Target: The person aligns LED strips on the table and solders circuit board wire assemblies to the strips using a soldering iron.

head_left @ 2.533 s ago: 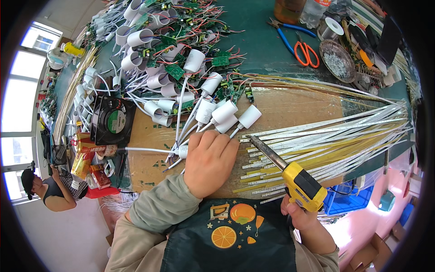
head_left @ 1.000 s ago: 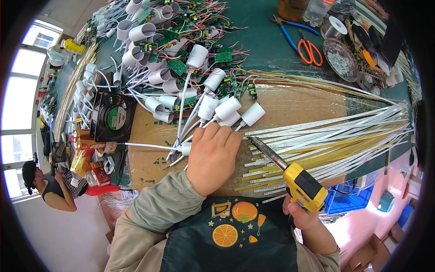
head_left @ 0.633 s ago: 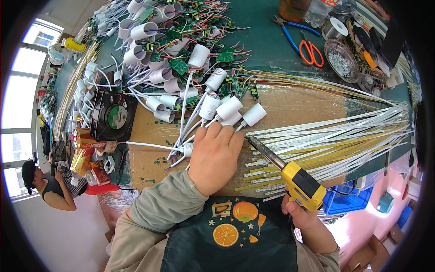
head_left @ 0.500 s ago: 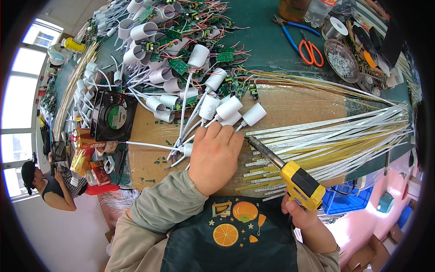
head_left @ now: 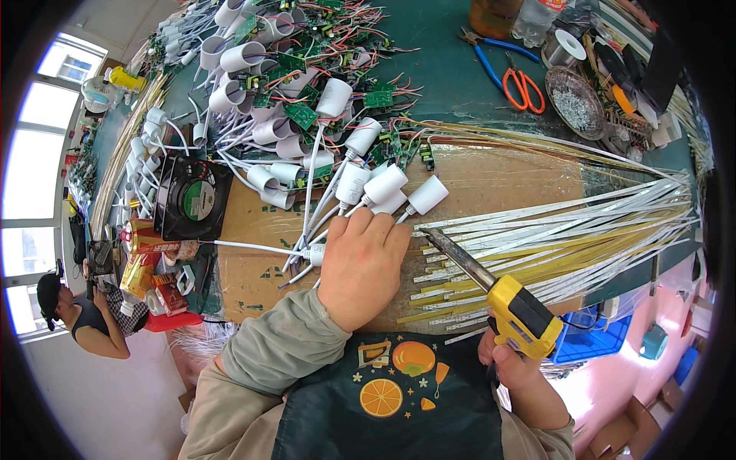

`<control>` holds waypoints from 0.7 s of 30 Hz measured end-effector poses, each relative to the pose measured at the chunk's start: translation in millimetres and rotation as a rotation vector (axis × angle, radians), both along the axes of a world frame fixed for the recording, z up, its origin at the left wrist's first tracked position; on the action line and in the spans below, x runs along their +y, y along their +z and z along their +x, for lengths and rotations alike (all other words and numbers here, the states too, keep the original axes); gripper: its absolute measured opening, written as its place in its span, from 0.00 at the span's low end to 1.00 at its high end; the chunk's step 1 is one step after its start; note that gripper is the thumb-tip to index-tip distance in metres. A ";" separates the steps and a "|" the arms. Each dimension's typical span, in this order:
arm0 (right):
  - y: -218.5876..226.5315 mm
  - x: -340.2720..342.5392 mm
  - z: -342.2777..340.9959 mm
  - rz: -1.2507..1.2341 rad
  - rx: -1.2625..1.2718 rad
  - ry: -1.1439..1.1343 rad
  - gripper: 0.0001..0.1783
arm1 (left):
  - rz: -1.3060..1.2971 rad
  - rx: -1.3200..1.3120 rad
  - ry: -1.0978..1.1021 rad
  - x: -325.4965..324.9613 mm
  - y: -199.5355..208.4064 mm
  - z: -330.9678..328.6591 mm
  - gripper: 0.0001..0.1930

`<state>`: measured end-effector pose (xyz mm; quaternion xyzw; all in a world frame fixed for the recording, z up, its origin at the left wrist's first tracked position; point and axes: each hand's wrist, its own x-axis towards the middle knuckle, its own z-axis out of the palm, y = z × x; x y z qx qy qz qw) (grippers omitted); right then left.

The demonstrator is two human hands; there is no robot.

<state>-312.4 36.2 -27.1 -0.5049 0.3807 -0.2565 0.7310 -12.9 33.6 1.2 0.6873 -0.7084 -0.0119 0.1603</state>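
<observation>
My right hand (head_left: 514, 366) is closed round the handle of a yellow-and-black soldering iron (head_left: 525, 314). Its dark metal tip points up and left, ending beside the fingers of my left hand (head_left: 363, 257). That hand is bent over the cardboard with its back up and fingers together. The fingertips curl under, so what they pinch is hidden. Just beyond its knuckles lie several white cylindrical lamp caps (head_left: 427, 195) with white cables (head_left: 310, 184). One cable runs left from a cap at the wrist side. To the right, white and yellow LED strips (head_left: 552, 234) fan out under the iron.
Behind the hands is a heap of white housings and green circuit boards (head_left: 300, 113). A black fan (head_left: 193, 196) stands at left. Blue-handled pliers (head_left: 491, 57), orange scissors (head_left: 524, 90), a dish of small pieces (head_left: 575, 103) and a solder spool (head_left: 566, 47) lie far right. Another person (head_left: 96, 322) is at far left.
The soldering iron and my right hand have shifted slightly right, the tip drawing a little away from my left fingers. My left hand has hardly moved.
</observation>
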 end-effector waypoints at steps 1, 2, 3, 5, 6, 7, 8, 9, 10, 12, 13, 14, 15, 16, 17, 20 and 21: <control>0.1 0.2 -1.3 -0.001 -0.002 0.000 0.38 | -0.008 0.004 0.001 0.3 0.0 0.0 0.07; 0.0 0.4 -2.8 0.013 -0.016 -0.018 0.39 | -0.010 0.003 0.001 0.4 0.4 0.0 0.07; 0.1 0.4 -3.8 0.028 -0.029 -0.036 0.39 | -0.006 -0.002 0.003 0.5 0.5 -0.2 0.07; 8.5 -0.8 -0.2 0.064 -0.064 -0.069 0.40 | -0.002 -0.007 0.003 0.4 0.7 -0.5 0.07; 11.4 -2.2 1.5 0.100 -0.098 -0.101 0.40 | -0.003 -0.007 0.003 0.5 0.8 -0.5 0.07; 11.2 -4.4 2.4 0.099 -0.099 -0.102 0.40 | -0.003 -0.008 0.003 0.4 0.8 -0.5 0.07; 10.9 -7.2 3.4 0.063 -0.147 -0.137 0.40 | -0.004 -0.008 0.002 0.3 0.7 -0.3 0.07; 10.6 -9.6 4.2 0.028 -0.195 -0.172 0.40 | -0.011 -0.007 -0.002 0.4 0.8 -0.1 0.08; 9.8 -11.6 4.1 0.027 -0.196 -0.173 0.40 | -0.018 -0.005 -0.006 0.4 0.8 0.0 0.08; 7.1 -16.4 2.6 -0.007 -0.190 -0.289 0.42 | -0.019 -0.003 -0.006 0.5 0.1 0.1 0.08; 6.0 -20.0 1.4 -0.024 -0.212 -0.293 0.42 | -0.019 0.000 -0.005 0.7 0.2 0.2 0.08; 3.3 -22.8 -0.1 -0.025 -0.215 -0.292 0.42 | -0.020 -0.002 -0.005 1.1 0.8 0.4 0.08; -0.1 -25.1 -2.1 -0.029 -0.232 -0.298 0.41 | -0.015 -0.003 -0.003 1.0 1.1 0.0 0.08; -1.9 -26.8 -2.9 -0.034 -0.249 -0.303 0.41 | -0.010 -0.004 -0.002 0.8 1.3 -0.1 0.07; -1.9 -28.2 -2.6 -0.029 -0.261 -0.302 0.40 | -0.011 -0.004 -0.003 0.5 1.1 0.1 0.07; -3.2 -28.6 0.3 -0.022 -0.257 -0.314 0.39 | -0.004 -0.014 -0.007 0.3 1.6 0.1 0.07; -3.0 -28.9 0.9 -0.023 -0.258 -0.315 0.39 | -0.002 -0.010 -0.007 0.3 1.9 0.1 0.07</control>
